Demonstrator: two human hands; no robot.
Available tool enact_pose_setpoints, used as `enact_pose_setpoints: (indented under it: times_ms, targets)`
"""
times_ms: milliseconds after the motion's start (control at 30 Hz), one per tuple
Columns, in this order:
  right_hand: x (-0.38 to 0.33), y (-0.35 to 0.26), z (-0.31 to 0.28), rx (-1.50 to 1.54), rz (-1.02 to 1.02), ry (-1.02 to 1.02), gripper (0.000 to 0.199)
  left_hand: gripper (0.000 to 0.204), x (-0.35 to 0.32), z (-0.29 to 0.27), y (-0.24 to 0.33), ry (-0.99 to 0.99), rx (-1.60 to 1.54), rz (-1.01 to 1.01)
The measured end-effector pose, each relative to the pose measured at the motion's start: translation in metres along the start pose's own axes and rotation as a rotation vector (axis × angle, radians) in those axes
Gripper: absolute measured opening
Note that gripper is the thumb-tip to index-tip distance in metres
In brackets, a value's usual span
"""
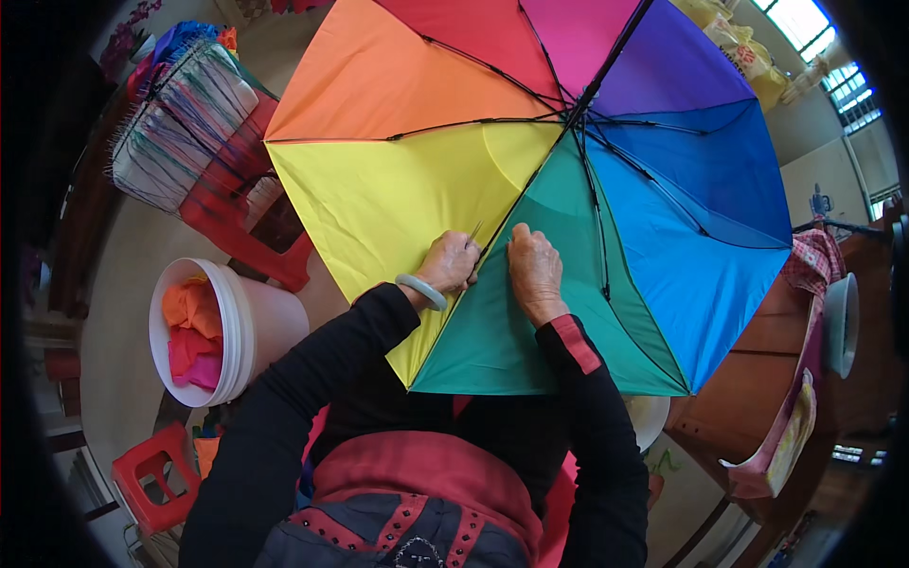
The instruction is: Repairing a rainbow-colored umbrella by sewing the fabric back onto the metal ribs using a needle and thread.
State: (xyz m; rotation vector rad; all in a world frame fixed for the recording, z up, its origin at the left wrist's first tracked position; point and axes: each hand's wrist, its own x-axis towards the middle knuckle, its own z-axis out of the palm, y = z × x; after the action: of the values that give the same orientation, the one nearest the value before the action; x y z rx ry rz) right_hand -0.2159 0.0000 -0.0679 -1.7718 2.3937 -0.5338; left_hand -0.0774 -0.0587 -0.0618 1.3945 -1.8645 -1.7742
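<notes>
An opened rainbow umbrella spreads before me with its inner side up, its black shaft slanting away to the top right and thin black ribs fanning from the middle. My left hand, a pale bangle at its wrist, is closed by the seam between the yellow and green panels. A thin pointed piece sticks up from its fingers; its kind is too small to tell. Over the green panel, just right of that seam, my right hand is closed in a pinch. Whatever it holds is hidden.
At left stands a white bucket with orange, red and pink cloth inside. Behind it, a red stool bears a rack of coloured threads. A smaller red stool is lower left. At right is a brown wooden table.
</notes>
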Motion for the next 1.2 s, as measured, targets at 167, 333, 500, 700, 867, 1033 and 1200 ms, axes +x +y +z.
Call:
enact_pose_setpoints:
  times_ms: [167,333,500,700,867,1033,1200]
  targets:
    - [-0.007,-0.01,-0.001,0.019,-0.02,-0.078,0.007,0.029,0.001,0.0,-0.002,0.004,-0.006,0.008]
    - [-0.012,-0.012,-0.001,0.084,-0.095,-0.136,0.009,0.029,0.003,0.0,-0.007,0.005,-0.008,0.029]
    - [-0.013,-0.013,-0.001,0.132,-0.063,-0.203,0.008,0.028,0.004,0.001,-0.008,-0.008,-0.031,0.03]
    - [-0.01,-0.008,0.017,0.237,-0.022,-0.123,0.006,0.026,0.008,0.002,-0.013,-0.023,-0.117,0.003]
    - [-0.011,-0.005,0.02,0.366,-0.011,-0.032,0.01,0.023,0.008,0.005,-0.012,-0.007,-0.193,0.007]
    - [-0.013,-0.003,0.017,0.427,-0.003,-0.021,0.009,0.021,0.005,0.01,-0.008,0.086,-0.332,-0.111]
    - [-0.014,-0.007,0.017,0.474,0.061,-0.032,0.007,0.021,0.0,0.011,-0.002,0.094,-0.389,-0.144]
